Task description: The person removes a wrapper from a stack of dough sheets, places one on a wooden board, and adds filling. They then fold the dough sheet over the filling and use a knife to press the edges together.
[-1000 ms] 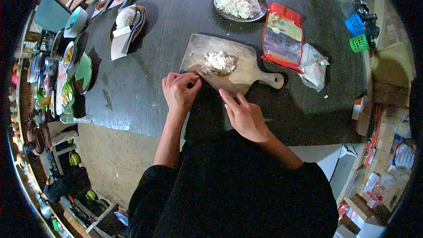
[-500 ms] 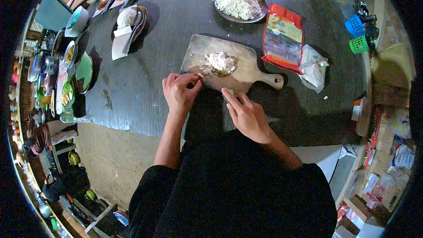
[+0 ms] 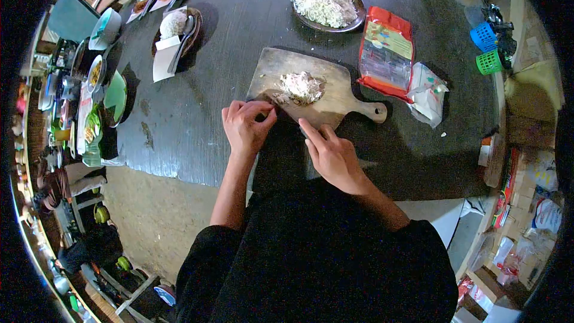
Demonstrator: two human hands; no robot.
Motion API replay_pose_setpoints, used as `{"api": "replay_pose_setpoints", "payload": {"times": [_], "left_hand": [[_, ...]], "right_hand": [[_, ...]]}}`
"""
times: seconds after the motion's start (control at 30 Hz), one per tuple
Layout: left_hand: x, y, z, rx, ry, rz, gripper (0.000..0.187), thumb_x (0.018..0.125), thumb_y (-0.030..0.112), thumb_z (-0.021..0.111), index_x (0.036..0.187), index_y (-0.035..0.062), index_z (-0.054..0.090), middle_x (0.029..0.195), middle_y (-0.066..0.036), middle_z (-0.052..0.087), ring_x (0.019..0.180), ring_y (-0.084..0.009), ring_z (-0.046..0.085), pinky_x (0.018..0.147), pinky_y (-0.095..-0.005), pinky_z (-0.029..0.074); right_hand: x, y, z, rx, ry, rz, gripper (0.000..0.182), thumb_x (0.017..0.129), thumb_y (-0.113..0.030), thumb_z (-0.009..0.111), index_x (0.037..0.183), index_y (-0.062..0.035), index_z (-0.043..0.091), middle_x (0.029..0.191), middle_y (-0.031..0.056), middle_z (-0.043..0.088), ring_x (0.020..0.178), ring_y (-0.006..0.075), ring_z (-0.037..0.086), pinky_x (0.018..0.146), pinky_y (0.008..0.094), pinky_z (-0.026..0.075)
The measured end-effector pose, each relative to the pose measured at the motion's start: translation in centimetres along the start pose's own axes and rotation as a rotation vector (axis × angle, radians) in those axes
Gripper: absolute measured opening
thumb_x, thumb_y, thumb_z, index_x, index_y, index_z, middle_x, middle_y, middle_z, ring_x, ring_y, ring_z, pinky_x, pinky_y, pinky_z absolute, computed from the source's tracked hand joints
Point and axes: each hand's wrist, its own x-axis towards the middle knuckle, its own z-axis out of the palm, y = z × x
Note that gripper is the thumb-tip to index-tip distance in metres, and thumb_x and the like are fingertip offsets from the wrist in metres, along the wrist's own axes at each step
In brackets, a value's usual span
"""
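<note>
A wooden cutting board with a handle lies on the dark table, bearing a small heap of pale shredded food, possibly chicken. At the board's near left edge, my left hand has thumb and index finger pinched together; anything between them is too small to make out. My right hand is closed around what looks like a knife, its index finger stretched forward along it at the board's near edge. Most of the knife is hidden by the hand and dark shadow.
Beyond the board stands a plate of shredded white food. A red plastic packet and a crumpled white bag lie right of it. Plates with rice mounds stand back left. A green plate and bowls line the left edge.
My left hand's pinch has shifted slightly down off the board's edge. The right hand has barely moved. At far left, a person in the background shows more clearly.
</note>
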Motion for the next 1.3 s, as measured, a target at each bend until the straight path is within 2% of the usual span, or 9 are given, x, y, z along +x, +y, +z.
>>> {"api": "replay_pose_setpoints", "payload": {"times": [0.17,0.5,0.8,0.9,1.3], "left_hand": [[0.1,0.5,-0.5,0.015,-0.051,-0.040,0.014,0.070,0.021,0.085,0.082,0.0192,0.078,0.092,0.005,0.077,0.088,-0.0188,0.065,0.081,-0.0374,0.045],[0.0,0.1,0.0,-0.008,0.001,-0.015,0.014,0.071,0.021,0.085,0.083,0.0192,0.078,0.092,0.004,0.077,0.086,-0.0194,0.065,0.081,-0.0373,0.045],[-0.1,0.5,-0.3,-0.011,0.001,-0.002,0.013,0.073,0.022,0.085,0.084,0.0194,0.079,0.097,0.005,0.078,0.091,-0.0180,0.066,0.083,-0.0367,0.045],[-0.2,0.2,-0.2,0.009,-0.010,0.012,0.012,0.073,0.021,0.085,0.083,0.0194,0.079,0.097,0.005,0.078,0.092,-0.0185,0.065,0.084,-0.0368,0.045],[-0.2,0.0,-0.2,-0.020,-0.022,-0.026,0.012,0.073,0.022,0.085,0.083,0.0193,0.080,0.095,0.005,0.078,0.090,-0.0189,0.066,0.082,-0.0376,0.046]], "right_hand": [[-0.6,-0.1,-1.3,0.027,-0.025,-0.001,0.051,0.099,-0.018,0.061,0.149,-0.0165,0.050,0.100,0.0227,0.065,0.068,0.0408,0.068,0.056,0.0489,0.057],[-0.2,-0.4,0.0,-0.024,-0.067,0.027,0.051,0.099,-0.018,0.061,0.148,-0.0159,0.050,0.095,0.0210,0.063,0.066,0.0403,0.068,0.055,0.0492,0.057],[-0.6,0.1,-0.6,0.000,0.022,0.038,0.052,0.099,-0.020,0.061,0.149,-0.0167,0.050,0.098,0.0213,0.064,0.067,0.0409,0.068,0.058,0.0500,0.057],[-1.2,0.3,-1.0,0.074,-0.004,0.007,0.051,0.099,-0.020,0.061,0.149,-0.0172,0.050,0.100,0.0210,0.064,0.067,0.0411,0.067,0.058,0.0508,0.057],[-0.2,-0.1,-0.1,0.005,-0.052,0.034,0.048,0.099,-0.019,0.060,0.147,-0.0154,0.052,0.097,0.0221,0.064,0.065,0.0407,0.067,0.057,0.0502,0.057]]}}
